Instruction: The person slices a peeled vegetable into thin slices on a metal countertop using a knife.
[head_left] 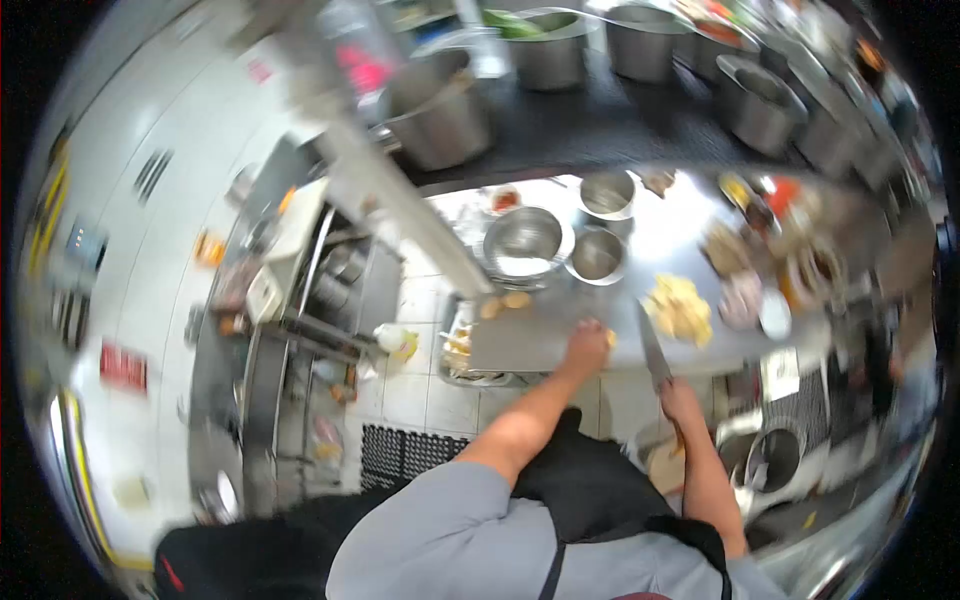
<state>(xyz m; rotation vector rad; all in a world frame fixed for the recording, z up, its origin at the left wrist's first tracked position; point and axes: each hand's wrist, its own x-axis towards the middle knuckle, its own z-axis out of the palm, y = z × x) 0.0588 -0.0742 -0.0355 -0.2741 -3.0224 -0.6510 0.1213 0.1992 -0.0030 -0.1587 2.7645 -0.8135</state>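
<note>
My right hand (pixel 682 402) is closed around the handle of a large kitchen knife (pixel 653 350), its blade pointing away from me over the steel counter (pixel 540 345). My left hand (pixel 588 343) rests at the counter, fingers curled, with a small pale yellow piece (pixel 611 339) showing at its right side; blur hides what the piece is. Right of the blade lies a heap of pale yellow cut pieces (pixel 680 310). Two tan, roundish pieces (pixel 517 299) lie at the counter's left, below a metal bowl (pixel 528 243).
Two smaller metal pots (pixel 597 255) stand beside the bowl. Several large pots (pixel 550 55) line the dark shelf (pixel 560 120) above. A post (pixel 400 190) rises at the left. A white lid-like disc (pixel 775 314) and bagged items (pixel 815 275) crowd the right end.
</note>
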